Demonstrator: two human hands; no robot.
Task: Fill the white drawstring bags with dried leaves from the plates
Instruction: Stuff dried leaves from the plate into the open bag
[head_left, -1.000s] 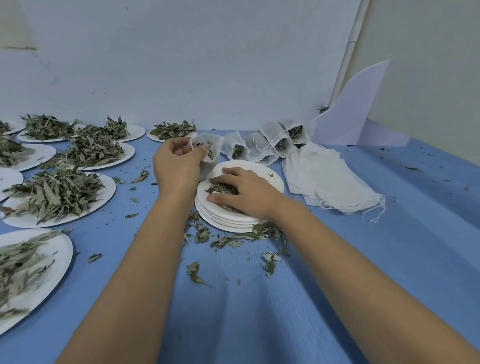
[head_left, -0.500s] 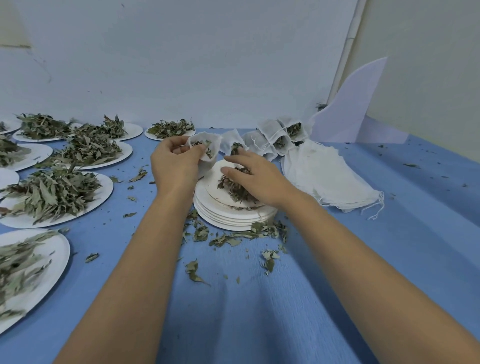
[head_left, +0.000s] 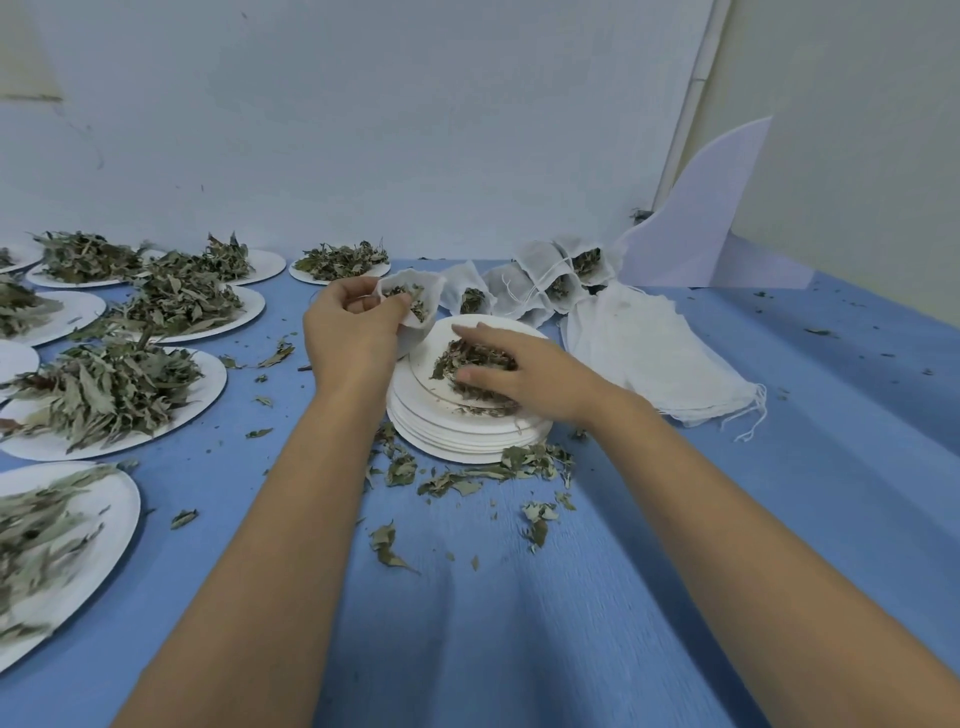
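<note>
Far left of the blue tabletop (head_left: 519, 649): several white plates (head_left: 210, 387) heaped w/ dried leaves (head_left: 109, 389), spread from the near edge back to the wall, the last one at the back just left of centre. Next, the left hand (head_left: 348, 338) holds an open bag (head_left: 434, 285) up by its rim, fingers curled & pinching the cloth. The bag's mouth faces the camera w/ a few leaves visible inside, and it hangs at the far-left edge of a plate stack (head_left: 467, 441) in the middle. On the top plate of that stack sits a small leaf pile (head_left: 470, 358). The right hand (head_left: 524, 374) lies on it, fingers bent over the pile & thumb against its near side, gripping a clump. Loose scraps (head_left: 467, 475) litter the tabletop in front of the stack, btwn the two forearms. Behind the stack, filled bags (head_left: 540, 270) lean together w/ mouths open, leaves showing. Right of the stack, just beside it, lies a flat heap of empty bags (head_left: 649, 353) w/ strings trailing off the near corner. Furthest right, a white board (head_left: 701, 218) stands by the wall.
</note>
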